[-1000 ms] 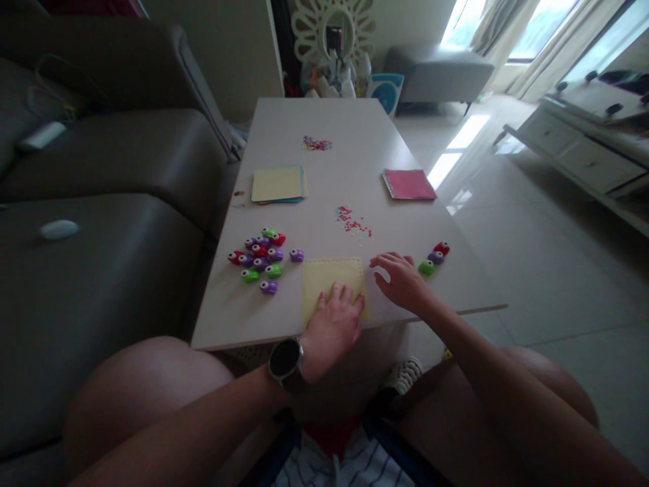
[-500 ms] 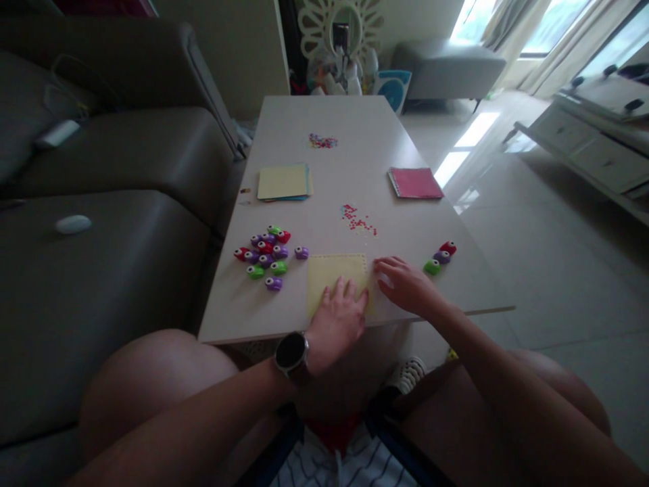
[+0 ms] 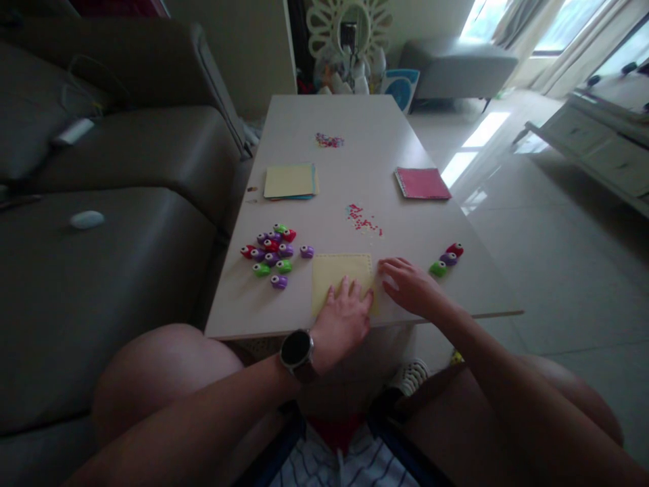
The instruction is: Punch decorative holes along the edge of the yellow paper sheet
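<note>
At the near edge of the low table (image 3: 355, 122), a yellow sheet (image 3: 341, 270) lies flat, its far and side edges dotted with a line of small punched holes. The left hand (image 3: 345, 318) rests on the sheet's near part, palm down and fingers spread, holding nothing; the flat press looks meant to keep the paper from sliding. The right hand (image 3: 410, 287) lies on the tabletop just beside the sheet's right edge, fingers loosely fanned and gripping nothing, with its fingertips near the sheet's corner as if steadying or squaring it.

Left of the sheet sits a cluster of small punches (image 3: 274, 253) in purple, red and green, bunched together within reach of the left hand. Three more punches (image 3: 447, 258) sit in a short row just right of the right hand, set apart from the main group. Beyond the sheet, a scatter of red paper bits (image 3: 364, 220) lies on the bare tabletop, and a second scatter of mixed bits (image 3: 329, 141) lies farther off. A stack of yellow and blue paper (image 3: 291, 181) and a pink stack (image 3: 422, 183) lie well apart at mid-table, clear of the near edge
</note>
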Demonstrator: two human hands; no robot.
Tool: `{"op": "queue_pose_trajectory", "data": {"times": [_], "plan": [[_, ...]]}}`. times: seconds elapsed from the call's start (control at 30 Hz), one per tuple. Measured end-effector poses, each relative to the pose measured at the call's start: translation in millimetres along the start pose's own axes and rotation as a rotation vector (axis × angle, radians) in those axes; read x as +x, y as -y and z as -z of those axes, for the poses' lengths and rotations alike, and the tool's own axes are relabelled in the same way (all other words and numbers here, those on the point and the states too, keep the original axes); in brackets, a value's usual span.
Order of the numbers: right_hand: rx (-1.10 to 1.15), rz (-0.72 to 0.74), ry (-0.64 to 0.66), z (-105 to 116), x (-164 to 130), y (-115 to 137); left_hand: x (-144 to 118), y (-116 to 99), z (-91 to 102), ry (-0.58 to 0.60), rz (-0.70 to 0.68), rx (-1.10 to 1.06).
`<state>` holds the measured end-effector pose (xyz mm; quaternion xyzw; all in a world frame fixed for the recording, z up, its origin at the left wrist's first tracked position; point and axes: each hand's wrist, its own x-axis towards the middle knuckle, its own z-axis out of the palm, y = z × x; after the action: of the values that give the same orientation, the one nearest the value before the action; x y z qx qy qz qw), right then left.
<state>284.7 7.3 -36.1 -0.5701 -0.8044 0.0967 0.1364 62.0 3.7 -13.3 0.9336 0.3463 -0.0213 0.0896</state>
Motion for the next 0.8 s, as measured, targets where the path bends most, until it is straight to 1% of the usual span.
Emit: {"op": "queue_pose_trajectory", "data": {"times": [0.33, 0.63, 0.73, 0.8], "plan": [[-0.002, 0.005, 0.003, 1, -1, 1, 0, -1, 4.6, 0.003, -0.009, -0.067], [0.002, 0.007, 0.009, 2, -1, 2, -1, 0, 2.1, -0.026, -0.016, -0.049], [0.004, 0.000, 0.007, 3, -1, 4, 1, 2, 8.7, -0.047, -0.005, -0.070], [0.007, 0.001, 0.004, 3, -1, 4, 7, 9, 17.4, -0.065, 0.011, -0.061]]}}
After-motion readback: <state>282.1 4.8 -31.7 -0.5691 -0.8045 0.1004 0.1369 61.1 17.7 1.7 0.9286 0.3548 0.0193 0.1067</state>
